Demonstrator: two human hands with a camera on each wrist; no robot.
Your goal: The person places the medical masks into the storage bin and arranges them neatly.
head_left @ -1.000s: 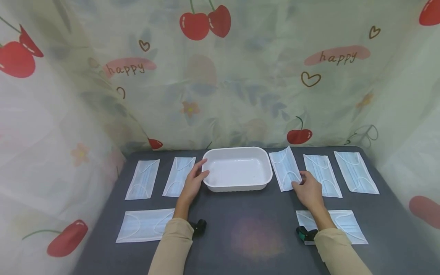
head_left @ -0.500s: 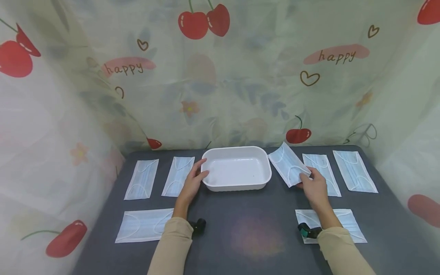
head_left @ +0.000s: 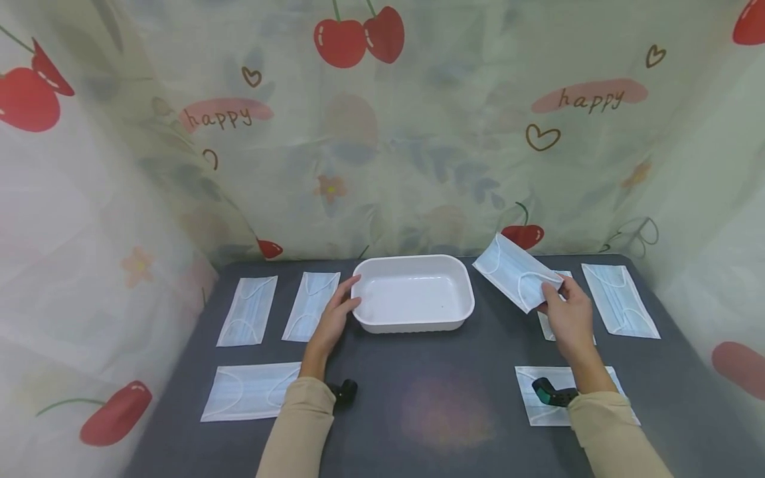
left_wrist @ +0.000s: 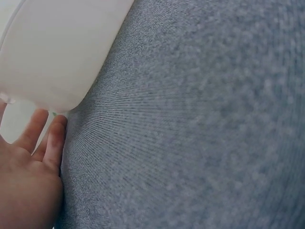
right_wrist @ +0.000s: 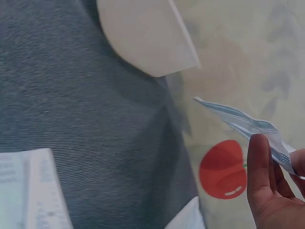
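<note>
A light-blue face mask with white ear loops is pinched at its near right corner by my right hand. It hangs tilted above the table, right of a white rectangular tray. In the right wrist view the mask appears nearly edge-on between thumb and fingers. My left hand rests against the tray's left end. The left wrist view shows fairly straight fingers touching the tray's wall. Another mask lies partly hidden beneath the held mask and right hand.
On the dark grey table lie more masks: upright ones at left and far right, sideways ones at front left and front right. A cherry-printed curtain encloses the back and sides.
My right hand has lifted the mask off the table, moving it right and turning it to a slant. The left hand and the tray have stayed in place.
</note>
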